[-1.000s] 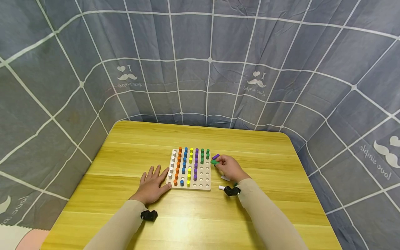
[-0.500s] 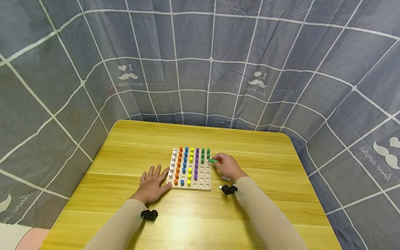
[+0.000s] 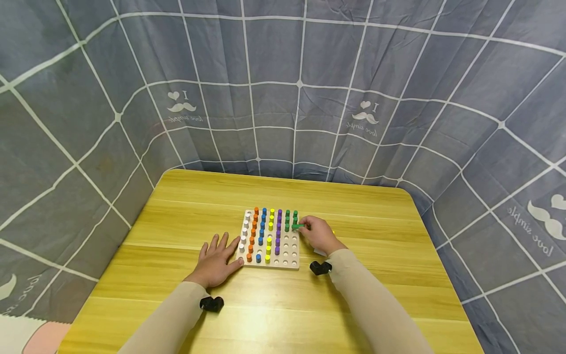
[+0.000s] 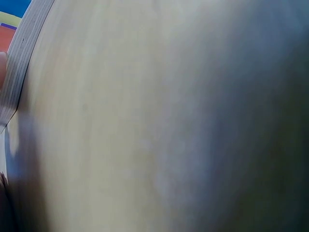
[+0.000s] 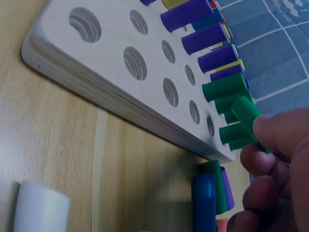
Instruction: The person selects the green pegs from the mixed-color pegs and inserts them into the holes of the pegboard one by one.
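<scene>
A yellow wooden table [image 3: 185, 206] stands inside a grey checked curtain [image 3: 283, 73], the pegboard [image 3: 289, 248] near its middle. The right hand [image 3: 319, 235] pinches a green peg [image 5: 247, 116] over the board's right edge; the left hand [image 3: 215, 263] lies flat, fingers touching the board's left edge. The left wrist view is mostly blur.

L hand [image 3: 217, 259] flat, fingers spread | R hand [image 3: 319, 235] fingers curled, pinching w/ thumb+index

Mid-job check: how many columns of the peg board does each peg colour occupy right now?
White pegs: 1
Orange pegs: 1
Blue pegs: 1
Yellow pegs: 1
Purple pegs: 1
Green pegs: 2
Total: 7 columns on the peg board.
The right hand has one more green peg in its grip, not counted.
</scene>
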A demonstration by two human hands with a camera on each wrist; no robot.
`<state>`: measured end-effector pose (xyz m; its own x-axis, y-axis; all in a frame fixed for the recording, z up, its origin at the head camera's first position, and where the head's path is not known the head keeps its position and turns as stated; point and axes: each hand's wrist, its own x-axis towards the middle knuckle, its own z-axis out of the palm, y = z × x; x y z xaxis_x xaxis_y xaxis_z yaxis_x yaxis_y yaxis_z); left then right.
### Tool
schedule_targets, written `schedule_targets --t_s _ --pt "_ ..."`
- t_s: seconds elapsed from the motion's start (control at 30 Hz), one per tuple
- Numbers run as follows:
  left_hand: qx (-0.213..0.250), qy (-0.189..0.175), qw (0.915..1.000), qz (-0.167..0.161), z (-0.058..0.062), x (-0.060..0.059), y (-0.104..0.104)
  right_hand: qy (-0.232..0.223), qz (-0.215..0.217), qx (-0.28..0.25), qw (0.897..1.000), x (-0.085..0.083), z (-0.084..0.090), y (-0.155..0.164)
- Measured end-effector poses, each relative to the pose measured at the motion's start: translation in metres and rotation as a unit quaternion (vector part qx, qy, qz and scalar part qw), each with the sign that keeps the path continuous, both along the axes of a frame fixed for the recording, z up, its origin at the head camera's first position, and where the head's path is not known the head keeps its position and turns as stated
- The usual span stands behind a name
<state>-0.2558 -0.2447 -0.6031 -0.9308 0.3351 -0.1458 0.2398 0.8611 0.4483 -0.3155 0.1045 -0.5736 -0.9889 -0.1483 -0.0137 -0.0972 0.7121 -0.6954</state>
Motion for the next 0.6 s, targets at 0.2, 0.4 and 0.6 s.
schedule_targets --t_s 0.2,0.4,0.6 --pt "0.003 0.003 1.0 0.001 -0.0037 -0.0006 -0.0003 -0.006 0.006 0.004 1.0 -0.0013 -0.0023 -0.0006" --pt "0.008 0.002 1.0 0.002 -0.0034 -0.0012 -0.0005 -0.013 0.002 0.002 1.0 -0.0007 -0.0047 0.0024" --pt "0.002 -0.008 1.0 0.0 -0.0043 -0.0021 -0.0008 -0.016 0.001 0.007 1.0 0.0005 -0.0069 0.0032"
